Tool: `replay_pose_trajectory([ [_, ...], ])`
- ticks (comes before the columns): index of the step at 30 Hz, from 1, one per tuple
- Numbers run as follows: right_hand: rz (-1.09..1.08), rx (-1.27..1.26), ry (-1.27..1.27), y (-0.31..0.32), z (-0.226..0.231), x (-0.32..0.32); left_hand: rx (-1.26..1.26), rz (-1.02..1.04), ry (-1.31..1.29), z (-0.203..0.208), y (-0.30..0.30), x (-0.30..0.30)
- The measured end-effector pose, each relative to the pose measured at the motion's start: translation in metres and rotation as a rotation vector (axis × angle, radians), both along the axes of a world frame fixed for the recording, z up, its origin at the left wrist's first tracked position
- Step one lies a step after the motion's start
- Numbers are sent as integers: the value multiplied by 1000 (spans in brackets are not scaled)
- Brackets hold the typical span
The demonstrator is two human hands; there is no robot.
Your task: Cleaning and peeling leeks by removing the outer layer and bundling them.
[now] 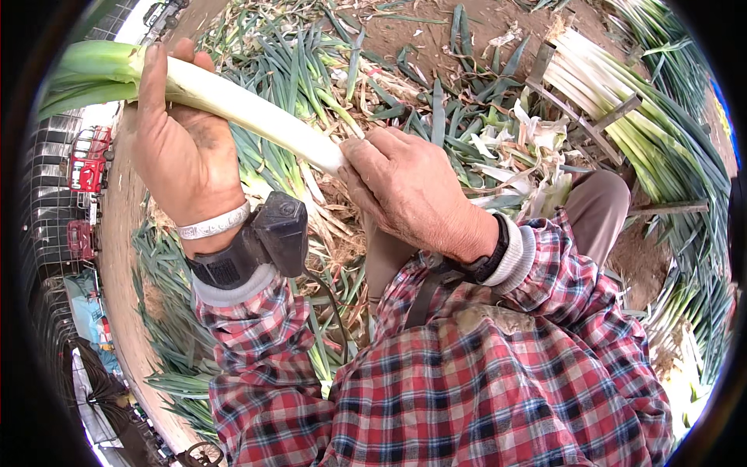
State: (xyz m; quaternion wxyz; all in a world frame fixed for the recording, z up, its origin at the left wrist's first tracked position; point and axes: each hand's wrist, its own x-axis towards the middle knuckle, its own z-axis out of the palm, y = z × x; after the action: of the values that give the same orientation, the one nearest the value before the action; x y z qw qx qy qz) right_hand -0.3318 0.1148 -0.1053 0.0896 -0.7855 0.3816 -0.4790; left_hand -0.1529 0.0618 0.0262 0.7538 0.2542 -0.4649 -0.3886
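A thick leek (249, 105) slants across in front of me, its green top at the far left and its white end lower, near the middle. My left hand (184, 148) holds it just below the leaves, palm turned up, the thumb over the stalk and the fingers behind. Closed around the white root end is my right hand (412, 183), its back towards me; whatever lies under those fingers is hidden. On my left wrist sit a pale bracelet (214, 226) and a strapped black device (278, 233) with a cable.
Loose leeks (276, 86) lie heaped on the ground beyond and beside my hands, among peeled leaf scraps (506, 167). At the right, a large stack of leeks (622, 117) rests against a wooden frame (580, 117). Red vehicles (88, 159) stand at the far left.
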Motion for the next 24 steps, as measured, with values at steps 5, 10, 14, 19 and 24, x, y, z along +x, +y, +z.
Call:
replay_pose_trajectory([
  [5,-1,7,79,7,0,-3,-5,45,-9,-3,11,-3],
  [10,-43,-8,75,7,1,-3,13,-19,-19,-4,15,-1],
  [14,26,127,-16,2,0,-9,-22,-277,90,2,23,-4],
  [19,415,867,-900,1,-21,-16,16,-477,169,5,28,9],
  [24,725,1155,-1677,-6,-55,-47,61,-549,262,-6,14,31],
])
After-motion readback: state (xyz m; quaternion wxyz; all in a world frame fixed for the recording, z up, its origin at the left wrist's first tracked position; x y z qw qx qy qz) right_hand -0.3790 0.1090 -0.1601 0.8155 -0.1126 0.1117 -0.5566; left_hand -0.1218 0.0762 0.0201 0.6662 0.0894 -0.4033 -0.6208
